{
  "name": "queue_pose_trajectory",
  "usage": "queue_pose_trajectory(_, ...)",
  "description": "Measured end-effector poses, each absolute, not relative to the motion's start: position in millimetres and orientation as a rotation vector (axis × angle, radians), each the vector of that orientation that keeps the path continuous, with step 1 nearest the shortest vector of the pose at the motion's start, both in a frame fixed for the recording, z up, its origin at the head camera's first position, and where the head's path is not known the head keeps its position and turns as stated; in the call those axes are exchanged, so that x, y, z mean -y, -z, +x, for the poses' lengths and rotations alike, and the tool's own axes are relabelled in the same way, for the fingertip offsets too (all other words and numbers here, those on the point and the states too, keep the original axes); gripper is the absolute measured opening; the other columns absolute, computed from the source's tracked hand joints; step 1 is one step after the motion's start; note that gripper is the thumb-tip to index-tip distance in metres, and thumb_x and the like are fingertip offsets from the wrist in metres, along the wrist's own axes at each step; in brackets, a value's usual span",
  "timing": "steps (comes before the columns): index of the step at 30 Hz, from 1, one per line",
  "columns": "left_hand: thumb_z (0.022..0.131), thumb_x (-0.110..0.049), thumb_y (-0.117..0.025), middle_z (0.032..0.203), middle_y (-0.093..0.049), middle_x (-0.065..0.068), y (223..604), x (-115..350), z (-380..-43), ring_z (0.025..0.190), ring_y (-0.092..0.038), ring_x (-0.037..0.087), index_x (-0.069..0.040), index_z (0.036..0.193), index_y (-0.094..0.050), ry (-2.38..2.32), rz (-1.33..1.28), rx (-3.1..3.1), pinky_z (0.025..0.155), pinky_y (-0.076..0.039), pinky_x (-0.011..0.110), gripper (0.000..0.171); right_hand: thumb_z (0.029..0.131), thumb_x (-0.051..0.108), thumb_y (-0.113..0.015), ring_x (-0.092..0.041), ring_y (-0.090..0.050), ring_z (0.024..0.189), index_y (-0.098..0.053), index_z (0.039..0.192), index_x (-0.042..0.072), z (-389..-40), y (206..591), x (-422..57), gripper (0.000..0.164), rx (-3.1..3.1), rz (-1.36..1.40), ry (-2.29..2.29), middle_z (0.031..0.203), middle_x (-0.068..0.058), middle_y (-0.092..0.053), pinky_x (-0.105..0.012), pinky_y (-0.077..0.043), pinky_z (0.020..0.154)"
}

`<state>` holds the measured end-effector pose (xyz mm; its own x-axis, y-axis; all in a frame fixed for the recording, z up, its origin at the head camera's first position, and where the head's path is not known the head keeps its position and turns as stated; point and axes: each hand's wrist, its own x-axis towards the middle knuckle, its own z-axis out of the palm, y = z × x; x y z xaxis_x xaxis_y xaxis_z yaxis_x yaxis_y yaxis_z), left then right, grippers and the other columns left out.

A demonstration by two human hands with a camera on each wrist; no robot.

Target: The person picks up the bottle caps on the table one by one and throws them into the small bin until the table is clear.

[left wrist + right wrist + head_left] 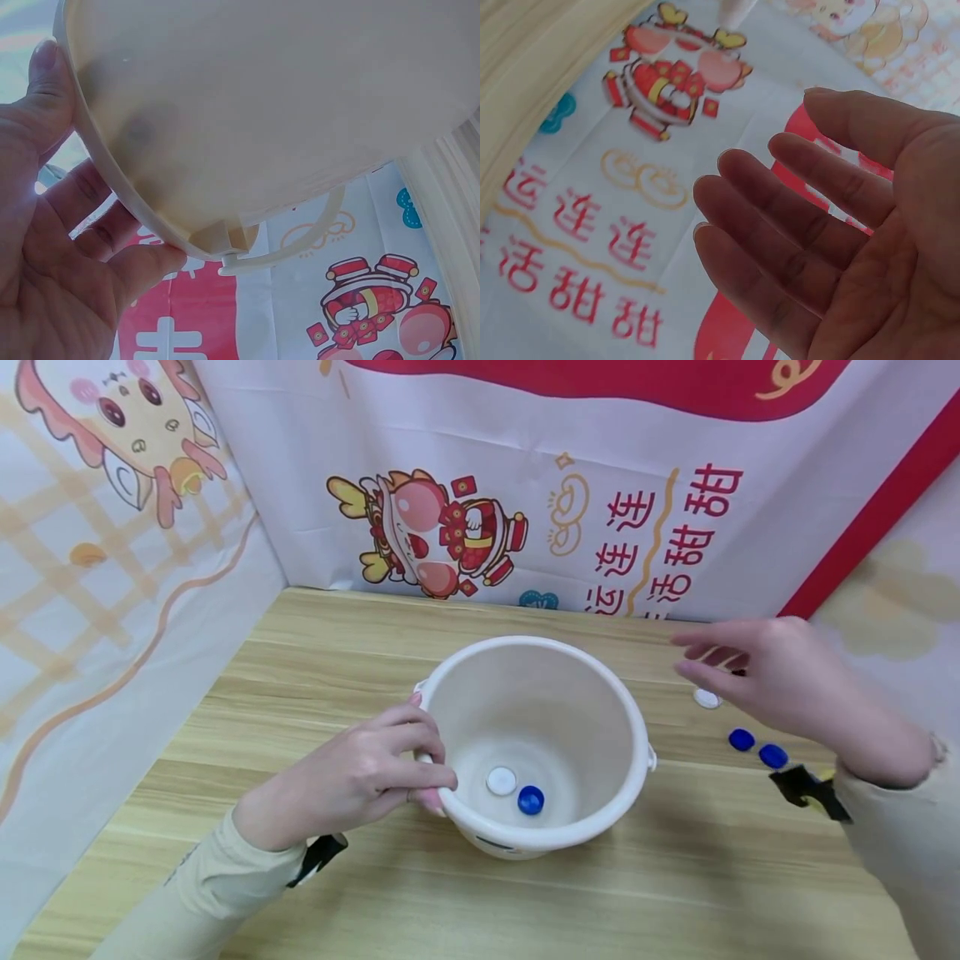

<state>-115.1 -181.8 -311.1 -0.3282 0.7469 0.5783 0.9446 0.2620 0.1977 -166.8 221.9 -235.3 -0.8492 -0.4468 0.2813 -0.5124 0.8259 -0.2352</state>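
A white plastic bucket stands on the wooden table, tilted slightly toward the camera in the head view. My left hand grips its left rim, thumb on one side of the wall and fingers on the other; the left wrist view shows the hold beside the handle. On the bucket's floor lie a white bottle cap and a blue bottle cap. My right hand hovers right of the bucket, fingers relaxed and holding nothing. Below it are a white cap and two blue caps.
The wooden table meets a printed cloth backdrop at the back. Another printed cloth hangs along the left side. Dark straps are on both sleeves near the wrists.
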Motion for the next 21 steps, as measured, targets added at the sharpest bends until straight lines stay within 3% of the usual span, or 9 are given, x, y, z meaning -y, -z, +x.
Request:
queue_pose_trajectory(6,0.091,-0.039,-0.066,0.097,-0.064,-0.001,311.7,181.7,-115.6,0.101,-0.056,0.018,-0.017,0.098,-0.078,0.752,-1.555,2.175,0.099,-0.05,0.043,0.025,0.085,0.013,-0.08,-0.024,-0.07,0.075,-0.073,0.112,0.002,-168.5,256.1,-266.1,0.03,2.855,0.612,-0.453,0.089,-0.008,-0.073,-0.021,-0.057,0.058)
queue_pose_trajectory(12,0.091,-0.037,-0.068,0.097,-0.064,-0.001,312.1,181.3,-115.2,0.101,-0.057,0.019,-0.016,0.098,-0.077,0.769,-1.567,2.154,0.093,-0.052,0.035,0.023,0.09,0.019,-0.076,-0.029,-0.069,0.074,-0.071,0.112,-0.002,-168.6,282.9,-306.9,0.031,2.967,0.449,-0.423,0.089,-0.012,-0.072,-0.027,-0.057,0.055)
queue_pose_trajectory(15,0.091,-0.038,-0.067,0.097,-0.064,-0.001,311.4,180.8,-114.7,0.101,-0.056,0.018,-0.017,0.099,-0.078,0.769,-1.556,2.176,0.096,-0.051,0.037,0.025,0.091,0.021,-0.074,-0.032,-0.069,0.073,-0.069,0.114,-0.004,-166.5,300.8,-328.0,0.034,3.011,0.382,-0.409,0.089,-0.017,-0.071,-0.029,-0.057,0.053)
queue_pose_trajectory(21,0.093,-0.041,-0.063,0.096,-0.065,-0.002,311.1,179.7,-113.9,0.101,-0.056,0.017,-0.018,0.099,-0.078,0.757,-1.544,2.18,0.106,-0.041,0.053,0.028,0.092,0.025,-0.073,-0.035,-0.069,0.074,-0.065,0.116,-0.01,-160.2,336.4,-365.3,0.043,3.128,0.26,-0.424,0.091,-0.022,-0.07,-0.039,-0.058,0.054)
